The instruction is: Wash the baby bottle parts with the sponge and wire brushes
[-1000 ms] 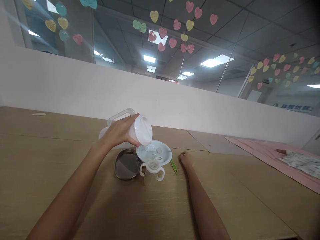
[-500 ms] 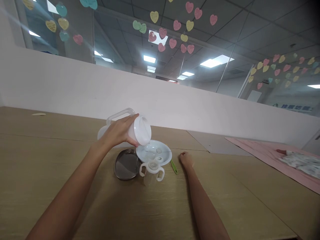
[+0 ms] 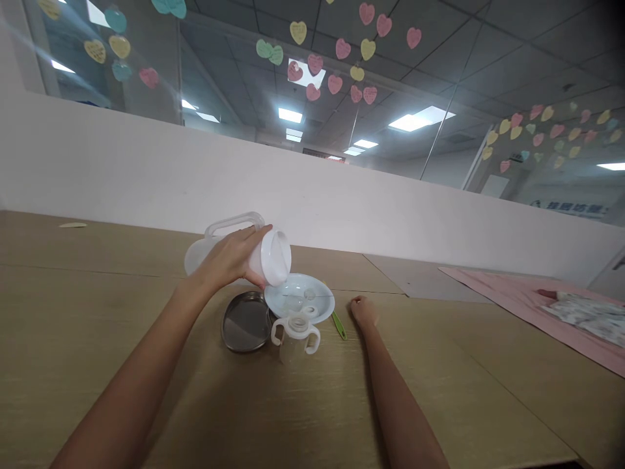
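My left hand (image 3: 232, 257) is wrapped round the body of a white pitcher (image 3: 276, 257) with a clear handle (image 3: 234, 221). The pitcher lies tipped on its side in the air, its lidded end leaning right over a pale blue bowl (image 3: 322, 309). Several clear and white small parts sit in the bowl, too small to name. Just in front stands a clear baby bottle (image 3: 291, 352) with two white side handles, its top uncovered. My right hand (image 3: 364, 312) rests closed on the table, right of the bowl, with nothing visible in it.
A dark metal tray (image 3: 245, 324) lies left of the bottle. A green-handled utensil (image 3: 339, 326) sticks out from the bowl's right side. Pink cloth (image 3: 488, 286) with a patterned bundle (image 3: 590, 316) covers the far right. A white wall (image 3: 146, 169) borders the table (image 3: 463, 391) behind.
The pitcher has shifted very slightly left and its lidded end has turned a little in my left hand. My right hand stays in place.
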Demonstrator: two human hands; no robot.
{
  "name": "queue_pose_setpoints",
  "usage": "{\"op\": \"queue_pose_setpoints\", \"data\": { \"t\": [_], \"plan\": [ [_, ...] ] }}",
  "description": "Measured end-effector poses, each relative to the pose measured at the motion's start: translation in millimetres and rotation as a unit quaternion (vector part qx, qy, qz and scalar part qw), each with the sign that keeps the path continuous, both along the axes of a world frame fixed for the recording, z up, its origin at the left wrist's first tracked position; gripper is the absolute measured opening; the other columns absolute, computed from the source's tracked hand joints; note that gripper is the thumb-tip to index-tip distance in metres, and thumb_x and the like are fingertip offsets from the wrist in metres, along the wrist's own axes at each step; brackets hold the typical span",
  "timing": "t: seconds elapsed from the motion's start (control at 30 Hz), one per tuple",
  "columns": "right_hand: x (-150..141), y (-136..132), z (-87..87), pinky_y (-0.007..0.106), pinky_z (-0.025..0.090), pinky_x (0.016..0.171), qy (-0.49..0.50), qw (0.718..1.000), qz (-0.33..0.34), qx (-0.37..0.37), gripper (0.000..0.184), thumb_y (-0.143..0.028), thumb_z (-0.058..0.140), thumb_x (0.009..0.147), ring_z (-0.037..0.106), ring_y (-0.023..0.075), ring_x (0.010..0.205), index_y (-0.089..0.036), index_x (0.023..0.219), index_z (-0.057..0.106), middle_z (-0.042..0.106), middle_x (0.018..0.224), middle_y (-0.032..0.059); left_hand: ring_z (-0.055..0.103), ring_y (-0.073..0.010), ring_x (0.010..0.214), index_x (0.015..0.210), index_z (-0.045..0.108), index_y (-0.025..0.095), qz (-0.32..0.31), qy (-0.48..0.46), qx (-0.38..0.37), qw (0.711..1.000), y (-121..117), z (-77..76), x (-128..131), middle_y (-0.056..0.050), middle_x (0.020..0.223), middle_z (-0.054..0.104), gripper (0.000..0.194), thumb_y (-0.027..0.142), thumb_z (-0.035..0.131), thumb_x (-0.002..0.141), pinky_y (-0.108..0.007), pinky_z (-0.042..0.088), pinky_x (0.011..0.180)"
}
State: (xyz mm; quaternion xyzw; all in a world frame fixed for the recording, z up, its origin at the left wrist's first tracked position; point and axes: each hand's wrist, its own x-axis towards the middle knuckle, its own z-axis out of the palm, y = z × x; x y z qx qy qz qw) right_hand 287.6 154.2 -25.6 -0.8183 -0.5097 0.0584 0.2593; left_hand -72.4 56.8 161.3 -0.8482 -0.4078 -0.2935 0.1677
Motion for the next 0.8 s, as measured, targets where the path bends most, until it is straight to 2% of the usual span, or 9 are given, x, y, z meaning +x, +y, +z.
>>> {"op": "queue_pose_setpoints", "data": {
  "t": [0.2,0.43,0.6,0.8],
  "plan": [
    [-0.6,0.5,-0.4,0.031,0.045,0.070,0.000,1.000,-0.002,0.003,0.029,-0.023,0.042,0.078,0.061,0.0243,0.087,-0.021,0.095,0.066,0.066,0.093,0.0103,0.044,-0.0324,0.114,0.133,0.027,0.023,0.015,-0.025,-0.021,0.999,-4.0,2.4,-0.4,-0.010,0.130,0.044,0.105,0.059,0.071,0.045,-0.036,0.039,0.085],
    [-0.5,1.0,-0.5,0.029,0.045,0.070,0.002,1.000,0.002,0.004,0.029,-0.023,0.042,0.078,0.061,0.0221,0.087,-0.020,0.093,0.066,0.066,0.091,0.0101,0.040,-0.0328,0.118,0.136,0.025,0.025,0.039,-0.094,-0.099,0.990,-28.6,21.3,-2.6,-0.005,0.134,0.040,0.104,0.055,0.069,0.047,-0.036,0.036,0.091],
    [-0.6,1.7,-1.0,0.030,0.046,0.070,0.004,1.000,-0.002,0.006,0.027,-0.023,0.043,0.077,0.061,0.0224,0.088,-0.021,0.091,0.066,0.066,0.091,0.0090,0.041,-0.0334,0.116,0.135,0.026,0.030,-0.003,-0.056,-0.141,0.988,-43.9,29.3,3.1,-0.003,0.132,0.043,0.099,0.050,0.069,0.048,-0.039,0.037,0.090],
    [-1.1,2.0,-1.6,0.028,0.045,0.069,0.009,1.000,-0.002,0.009,0.028,-0.024,0.043,0.078,0.061,0.0216,0.086,-0.019,0.092,0.066,0.066,0.089,0.0101,0.042,-0.0316,0.116,0.130,0.032,0.032,-0.060,0.020,-0.133,0.989,-45.5,25.6,16.7,-0.003,0.129,0.047,0.095,0.048,0.071,0.046,-0.038,0.038,0.087]
  ]
}}
